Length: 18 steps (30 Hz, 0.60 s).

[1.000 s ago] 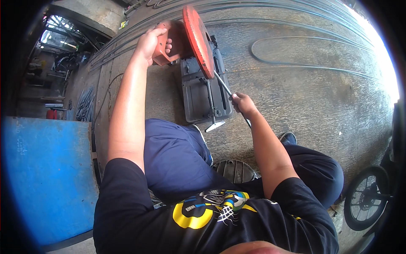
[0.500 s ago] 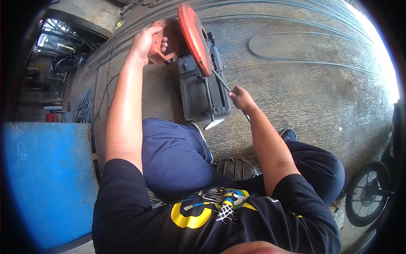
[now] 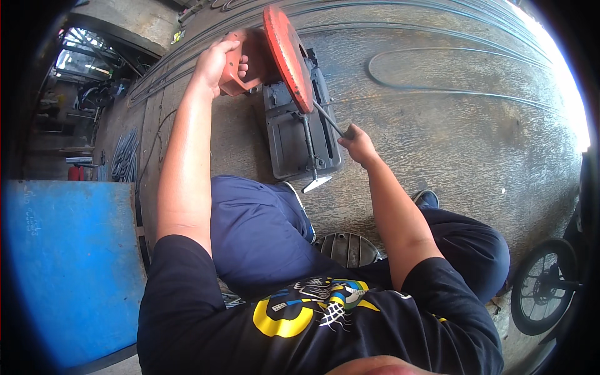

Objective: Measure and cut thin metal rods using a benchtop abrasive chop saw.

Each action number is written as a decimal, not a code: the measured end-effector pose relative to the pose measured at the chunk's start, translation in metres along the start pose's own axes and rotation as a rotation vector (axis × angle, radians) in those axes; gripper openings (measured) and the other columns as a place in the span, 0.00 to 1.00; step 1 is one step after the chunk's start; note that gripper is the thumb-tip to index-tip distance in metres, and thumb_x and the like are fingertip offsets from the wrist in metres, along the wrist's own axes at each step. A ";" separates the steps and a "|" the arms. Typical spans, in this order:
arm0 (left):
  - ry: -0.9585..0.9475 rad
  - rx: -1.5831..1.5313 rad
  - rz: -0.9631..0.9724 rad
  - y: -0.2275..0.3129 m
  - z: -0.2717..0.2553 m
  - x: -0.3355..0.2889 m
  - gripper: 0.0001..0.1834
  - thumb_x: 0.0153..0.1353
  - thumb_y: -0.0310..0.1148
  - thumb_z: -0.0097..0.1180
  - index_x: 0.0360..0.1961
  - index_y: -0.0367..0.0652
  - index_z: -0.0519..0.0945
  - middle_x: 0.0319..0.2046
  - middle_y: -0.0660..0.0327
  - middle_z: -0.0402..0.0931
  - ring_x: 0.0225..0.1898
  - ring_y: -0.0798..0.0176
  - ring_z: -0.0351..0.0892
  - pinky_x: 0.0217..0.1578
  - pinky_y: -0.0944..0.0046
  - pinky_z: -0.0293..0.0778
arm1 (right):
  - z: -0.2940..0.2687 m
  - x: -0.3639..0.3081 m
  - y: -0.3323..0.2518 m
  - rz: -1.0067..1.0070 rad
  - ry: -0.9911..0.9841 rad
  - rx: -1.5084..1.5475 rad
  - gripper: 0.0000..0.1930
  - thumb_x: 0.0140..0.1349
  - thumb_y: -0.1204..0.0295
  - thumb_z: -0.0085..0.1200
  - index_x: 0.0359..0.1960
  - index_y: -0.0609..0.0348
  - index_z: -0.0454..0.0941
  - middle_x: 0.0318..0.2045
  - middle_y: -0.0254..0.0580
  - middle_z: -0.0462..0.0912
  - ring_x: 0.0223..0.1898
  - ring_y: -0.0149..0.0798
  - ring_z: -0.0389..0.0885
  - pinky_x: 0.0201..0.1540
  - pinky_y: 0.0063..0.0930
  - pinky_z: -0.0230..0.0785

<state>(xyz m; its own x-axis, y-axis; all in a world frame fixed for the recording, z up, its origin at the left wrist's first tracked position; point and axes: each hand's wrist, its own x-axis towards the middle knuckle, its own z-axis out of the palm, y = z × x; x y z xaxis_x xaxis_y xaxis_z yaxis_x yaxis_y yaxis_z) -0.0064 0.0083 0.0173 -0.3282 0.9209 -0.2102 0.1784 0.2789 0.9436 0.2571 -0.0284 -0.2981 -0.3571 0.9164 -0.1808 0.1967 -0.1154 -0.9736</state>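
My left hand (image 3: pixel 215 62) is closed around the orange handle (image 3: pixel 234 78) of a cut-off saw, the arm stretched out ahead of me. The saw's round orange guard (image 3: pixel 289 59) stands tilted over its grey base (image 3: pixel 289 147). A clamp screw with a pale T-shaped handle (image 3: pixel 317 184) points from the base toward me. Right of the saw, my right hand (image 3: pixel 359 147) is closed on a thin metal rod (image 3: pixel 329 117). The rod's far end runs in beneath the guard's lower edge, where the contact is hidden.
Long bent metal rods (image 3: pixel 431 90) lie across the worn floor beyond the saw. A blue panel (image 3: pixel 75 269) stands at the left, with a bundle of rods (image 3: pixel 125 156) behind it. A ribbed metal cover (image 3: pixel 347 249) lies between my legs. A small spoked wheel (image 3: pixel 544 286) is at right.
The piece of rod that stuck out behind my right hand no longer shows. My right hand has shifted very slightly; the left hand and the saw look the same.
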 end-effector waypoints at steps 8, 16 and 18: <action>0.009 -0.006 0.002 -0.001 0.000 0.000 0.19 0.64 0.36 0.50 0.53 0.39 0.69 0.32 0.54 0.77 0.26 0.62 0.78 0.27 0.63 0.78 | -0.060 0.053 -0.032 0.218 -0.069 -0.689 0.15 0.66 0.55 0.48 0.50 0.38 0.80 0.51 0.39 0.81 0.56 0.47 0.76 0.58 0.57 0.59; 0.008 0.011 -0.003 0.000 0.000 -0.002 0.19 0.64 0.37 0.50 0.53 0.38 0.70 0.34 0.54 0.77 0.27 0.63 0.78 0.28 0.64 0.78 | -0.100 0.104 -0.097 0.044 -0.130 -1.031 0.25 0.68 0.45 0.37 0.51 0.45 0.79 0.53 0.41 0.80 0.57 0.47 0.75 0.60 0.60 0.52; 0.007 0.009 0.010 -0.001 0.000 -0.002 0.20 0.65 0.39 0.49 0.53 0.37 0.71 0.35 0.54 0.77 0.29 0.64 0.78 0.28 0.66 0.79 | -0.096 0.110 -0.098 0.043 -0.134 -1.014 0.24 0.69 0.46 0.36 0.52 0.42 0.79 0.54 0.39 0.79 0.59 0.45 0.74 0.62 0.63 0.48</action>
<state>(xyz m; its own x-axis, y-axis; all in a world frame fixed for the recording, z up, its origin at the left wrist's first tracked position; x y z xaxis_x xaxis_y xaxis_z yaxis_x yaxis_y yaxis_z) -0.0056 0.0059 0.0173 -0.3325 0.9218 -0.1995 0.1903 0.2727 0.9431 0.2861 0.1208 -0.2089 -0.4188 0.8614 -0.2873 0.8692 0.2886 -0.4016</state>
